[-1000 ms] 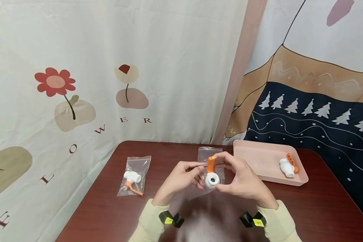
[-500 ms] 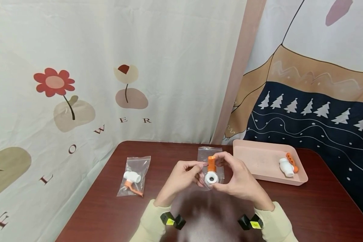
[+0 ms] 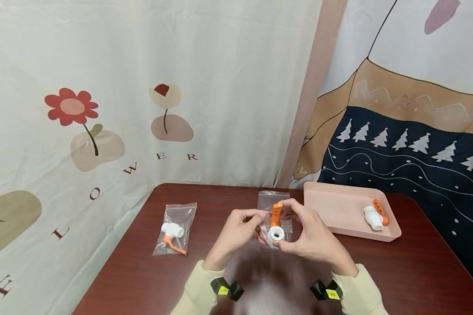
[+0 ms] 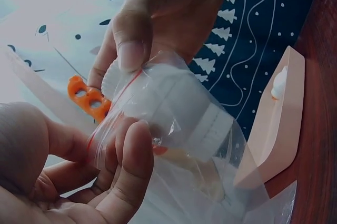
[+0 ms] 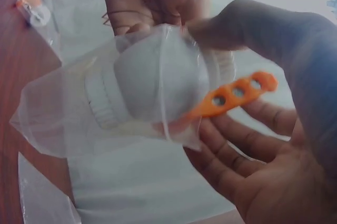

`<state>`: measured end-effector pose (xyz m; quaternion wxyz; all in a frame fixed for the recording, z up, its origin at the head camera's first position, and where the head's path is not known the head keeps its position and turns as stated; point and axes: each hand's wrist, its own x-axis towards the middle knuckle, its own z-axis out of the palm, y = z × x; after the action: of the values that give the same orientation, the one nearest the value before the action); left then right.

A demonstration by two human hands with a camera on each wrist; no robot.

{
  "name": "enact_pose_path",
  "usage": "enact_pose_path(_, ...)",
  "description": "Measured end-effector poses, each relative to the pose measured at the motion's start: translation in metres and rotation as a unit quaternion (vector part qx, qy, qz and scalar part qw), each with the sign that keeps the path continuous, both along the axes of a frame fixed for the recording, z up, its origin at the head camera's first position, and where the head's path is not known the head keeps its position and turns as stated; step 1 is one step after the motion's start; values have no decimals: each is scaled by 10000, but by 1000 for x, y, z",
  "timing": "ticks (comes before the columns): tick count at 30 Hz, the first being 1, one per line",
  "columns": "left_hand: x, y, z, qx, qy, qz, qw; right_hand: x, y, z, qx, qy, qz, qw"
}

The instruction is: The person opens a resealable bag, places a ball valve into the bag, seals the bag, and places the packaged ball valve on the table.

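Head view, lower centre: pinching a clear zip bag [image 5: 68, 103] with the left hand [image 3: 238, 232], gripping an orange-handled white valve [image 3: 273, 229], partly bagged, with the right hand [image 3: 312, 232].

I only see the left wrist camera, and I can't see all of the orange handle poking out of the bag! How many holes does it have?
Observer: The right wrist view shows three holes along the orange handle.
Operator: Cool! Is there anything way over on the left?
Observer: Yes, the head view shows a white-and-orange valve inside a clear bag, lying on the table.
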<state>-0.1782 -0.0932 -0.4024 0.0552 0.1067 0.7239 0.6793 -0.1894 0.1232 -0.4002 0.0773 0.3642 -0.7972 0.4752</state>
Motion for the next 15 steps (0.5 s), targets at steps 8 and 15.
enact_pose_path(8,2,3,-1,-85,-47,182,9998,5,-6,0,-20,33,-711,9975)
enact_pose_path(15,4,6,0,52,-131,296,9995,5,-4,-1,256,-27,-850,9960)
